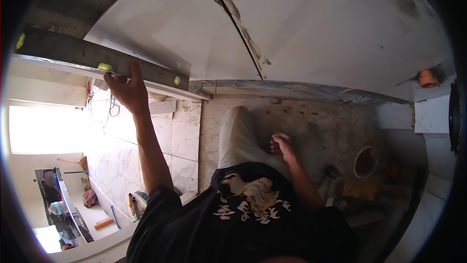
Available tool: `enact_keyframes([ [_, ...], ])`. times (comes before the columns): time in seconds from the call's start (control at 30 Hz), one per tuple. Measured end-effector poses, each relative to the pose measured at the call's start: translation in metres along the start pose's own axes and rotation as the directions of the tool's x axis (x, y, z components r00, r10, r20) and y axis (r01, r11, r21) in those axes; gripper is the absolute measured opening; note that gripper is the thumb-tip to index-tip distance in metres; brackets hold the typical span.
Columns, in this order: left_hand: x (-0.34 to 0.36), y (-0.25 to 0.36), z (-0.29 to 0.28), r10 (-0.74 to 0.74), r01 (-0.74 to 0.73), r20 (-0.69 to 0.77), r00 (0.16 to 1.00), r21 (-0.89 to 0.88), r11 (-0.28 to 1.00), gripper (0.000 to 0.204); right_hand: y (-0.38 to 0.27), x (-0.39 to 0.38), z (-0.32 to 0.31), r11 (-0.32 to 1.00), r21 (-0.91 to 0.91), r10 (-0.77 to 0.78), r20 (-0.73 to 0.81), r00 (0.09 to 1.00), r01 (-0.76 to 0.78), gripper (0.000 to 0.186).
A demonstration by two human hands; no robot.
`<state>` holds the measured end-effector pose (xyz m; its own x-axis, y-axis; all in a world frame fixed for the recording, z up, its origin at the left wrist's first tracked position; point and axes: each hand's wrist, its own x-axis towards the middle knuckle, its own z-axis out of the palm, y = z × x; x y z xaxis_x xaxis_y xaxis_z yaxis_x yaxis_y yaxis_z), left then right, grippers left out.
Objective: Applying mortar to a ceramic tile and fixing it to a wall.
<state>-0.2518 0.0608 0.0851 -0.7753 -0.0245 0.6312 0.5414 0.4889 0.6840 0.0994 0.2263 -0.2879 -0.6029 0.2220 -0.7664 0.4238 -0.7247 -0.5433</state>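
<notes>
We see a long dark spirit level point(85, 53) along the left edge of a large white panel point(155, 34), its long axis slanting from upper left to lower right. The left hand point(129, 90) touches it near the middle vial point(104, 67), digits apart; we cannot tell whether they pinch. The right hand point(282, 145) curls near our lap, contents unclear.
</notes>
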Motion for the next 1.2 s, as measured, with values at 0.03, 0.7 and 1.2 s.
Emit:
enact_keyframes([
  [0.03,0.001,0.002,0.004,0.003,-0.003,-0.003,1.000,0.010,1.000,0.068,-0.003,0.003,0.000,1.000,-0.002,-0.001,-0.004,1.000,0.001,0.015],
  [0.7,-0.008,-0.019,0.044,0.102,-0.065,-0.288,0.952,0.134,0.989,0.066,-0.003,0.006,-0.019,0.991,0.123,0.045,0.027,0.999,-0.048,0.015],
  [1.2,-0.010,0.000,0.039,0.229,-0.224,-0.285,0.931,0.050,0.973,0.042,-0.016,-0.017,-0.020,0.991,0.116,0.059,0.091,0.994,-0.069,0.015],
])
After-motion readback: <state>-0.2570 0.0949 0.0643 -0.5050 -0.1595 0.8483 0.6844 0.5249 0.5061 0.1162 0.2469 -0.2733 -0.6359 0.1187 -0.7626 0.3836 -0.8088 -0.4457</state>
